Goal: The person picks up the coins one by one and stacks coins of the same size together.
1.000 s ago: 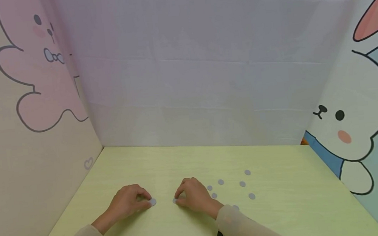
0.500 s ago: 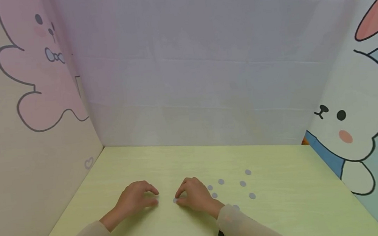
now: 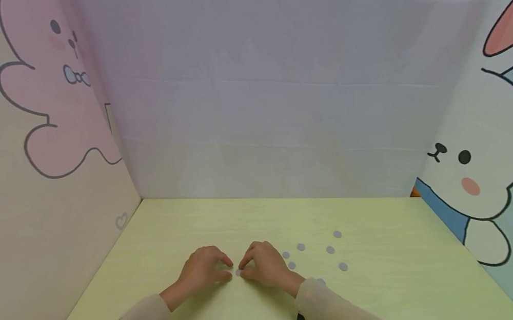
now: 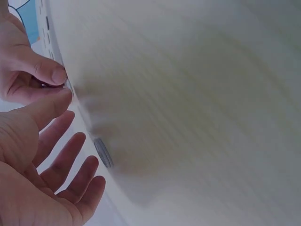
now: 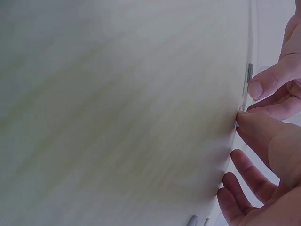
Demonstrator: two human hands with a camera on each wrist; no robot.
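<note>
My right hand (image 3: 265, 266) pinches the edge of a small grey coin-like disc (image 3: 238, 272) between thumb and index finger, low at the tabletop. Facing it from the left, my left hand (image 3: 204, 270) has thumb and index finger parted, their tips just short of that disc. In the left wrist view a short stack of grey discs (image 4: 103, 153) sits on the table beside the left hand's relaxed lower fingers; the left hand hides it in the head view. The right wrist view shows the stack's edge (image 5: 249, 73) beyond the left thumb.
Several loose grey discs (image 3: 330, 249) lie scattered on the pale yellow table (image 3: 188, 223) to the right of the right hand, one of them partly behind the right sleeve (image 3: 326, 302). Printed cloth walls (image 3: 278, 101) close off the back and both sides.
My left hand has let go of a disc at its left and moved right, up to the disc at the right hand's fingertips. The right hand has stayed in place.
</note>
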